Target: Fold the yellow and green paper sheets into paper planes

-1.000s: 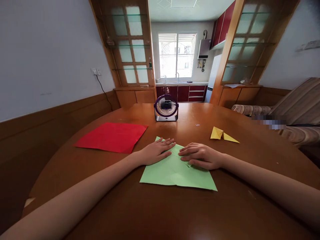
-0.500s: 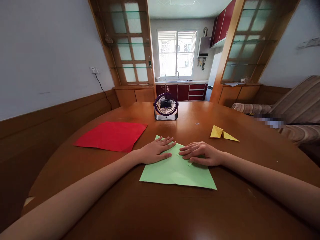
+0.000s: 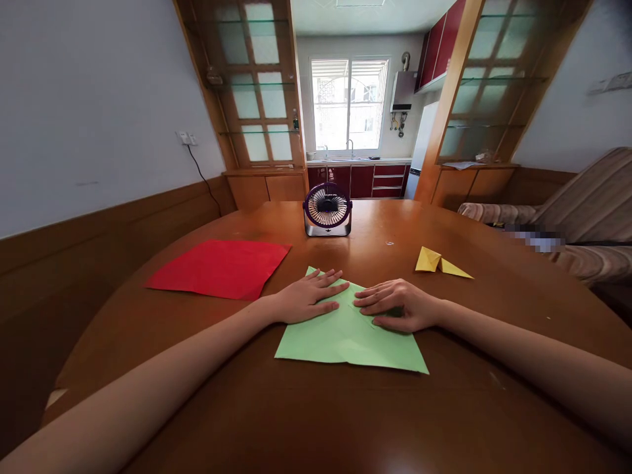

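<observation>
A sheet of green paper [image 3: 340, 342] lies on the table in front of me, with a crease at the middle of its near edge. My left hand [image 3: 311, 297] rests flat on its far left part, fingers spread and pointing right. On the right side of the sheet is my right hand [image 3: 395, 306], fingers stretched out and bent a little, pressing down near a folded edge. The palm and fingers hide part of that fold, so its full shape cannot be made out.
A red sheet of paper [image 3: 222, 268] lies to the left. Toward the right is a folded yellow paper piece [image 3: 429, 259]. A small purple fan [image 3: 328, 209] stands farther back on the brown wooden table [image 3: 316, 421]. A striped sofa [image 3: 587, 204] is beyond the table at right.
The thumb of my right hand has shifted slightly toward me, and the small flap that stuck out beside it now lies flat. My left hand has stayed in place.
</observation>
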`<action>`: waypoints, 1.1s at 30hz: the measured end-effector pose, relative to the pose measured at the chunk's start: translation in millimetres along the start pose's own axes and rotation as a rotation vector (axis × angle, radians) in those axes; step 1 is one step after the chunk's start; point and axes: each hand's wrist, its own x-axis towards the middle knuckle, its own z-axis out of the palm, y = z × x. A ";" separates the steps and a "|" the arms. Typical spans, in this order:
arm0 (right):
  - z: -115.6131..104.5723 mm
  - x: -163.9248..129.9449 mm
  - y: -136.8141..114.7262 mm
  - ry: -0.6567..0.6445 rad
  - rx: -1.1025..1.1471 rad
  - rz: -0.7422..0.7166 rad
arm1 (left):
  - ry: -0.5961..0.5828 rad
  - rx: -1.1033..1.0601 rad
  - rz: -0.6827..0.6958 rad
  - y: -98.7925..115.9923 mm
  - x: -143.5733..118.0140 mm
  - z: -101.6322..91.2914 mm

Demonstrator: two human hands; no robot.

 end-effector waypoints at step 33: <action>-1.2 -2.5 -7.5 -0.058 -0.118 -0.058 | 0.097 0.160 -0.194 40.4 15.0 4.1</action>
